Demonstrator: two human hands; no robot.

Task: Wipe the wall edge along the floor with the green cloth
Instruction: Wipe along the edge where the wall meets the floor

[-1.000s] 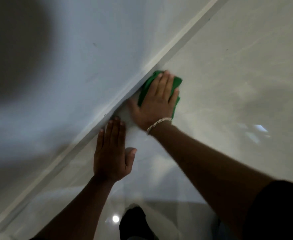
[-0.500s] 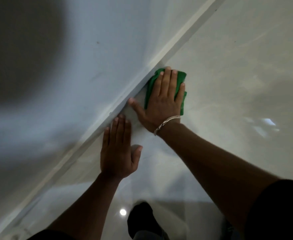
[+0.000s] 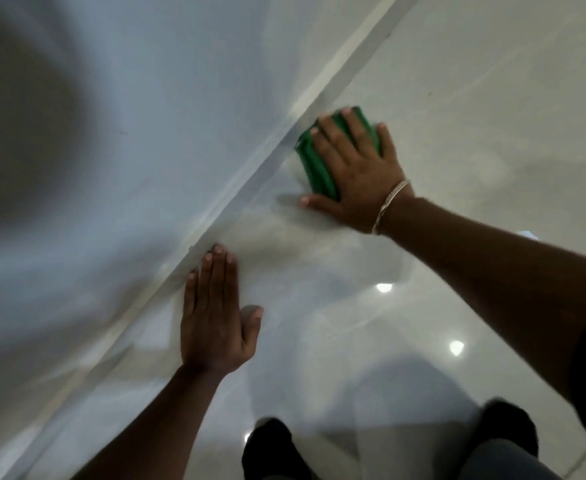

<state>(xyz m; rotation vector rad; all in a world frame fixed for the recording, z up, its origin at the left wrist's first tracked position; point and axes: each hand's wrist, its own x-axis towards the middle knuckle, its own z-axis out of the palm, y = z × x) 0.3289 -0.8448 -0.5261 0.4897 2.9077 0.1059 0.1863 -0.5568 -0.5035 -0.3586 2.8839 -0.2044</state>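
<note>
A folded green cloth [image 3: 315,164] lies on the glossy floor right against the wall edge [image 3: 277,161], a pale strip that runs diagonally from lower left to upper right. My right hand [image 3: 357,171] presses flat on the cloth, fingers spread over it, with a bracelet at the wrist. Most of the cloth is hidden under the palm. My left hand [image 3: 215,317] rests flat on the floor lower left of the cloth, fingers together, fingertips touching the wall edge, holding nothing.
The grey-white wall [image 3: 111,150] fills the left half. Shiny pale floor tiles [image 3: 475,116] spread to the right, with light reflections. My dark-clothed knees [image 3: 277,448] are at the bottom edge.
My right hand has slid the cloth farther up along the wall edge, away from my left hand. The left hand stays planted on the floor.
</note>
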